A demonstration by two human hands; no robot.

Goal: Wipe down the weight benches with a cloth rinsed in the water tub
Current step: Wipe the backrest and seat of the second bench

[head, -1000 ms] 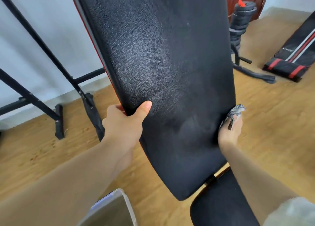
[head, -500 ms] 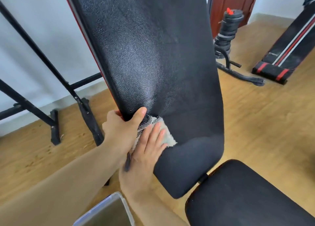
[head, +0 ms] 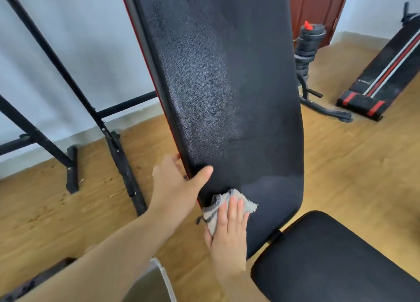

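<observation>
A black padded bench backrest (head: 222, 92) stands steeply tilted in front of me, with the black seat pad (head: 329, 256) below it at the right. My left hand (head: 175, 188) grips the backrest's left edge, thumb on the front face. My right hand (head: 229, 231) lies flat on a grey-and-white cloth (head: 227, 205), pressing it against the lower left of the backrest. A damp sheen covers the pad above the cloth. The corner of a grey tub (head: 159, 281) shows at the bottom, mostly hidden by my left forearm.
A black metal rack frame (head: 68, 92) stands on the wooden floor at the left. A stack of black weight plates on a stand (head: 306, 51) is behind the bench at the right. A second black bench with red and white stripes (head: 386, 69) lies far right.
My right hand with the cloth swept from the backrest's right edge across to the left, then slid lower down the pad. My left hand stayed on the left edge. The view shifted leftward.
</observation>
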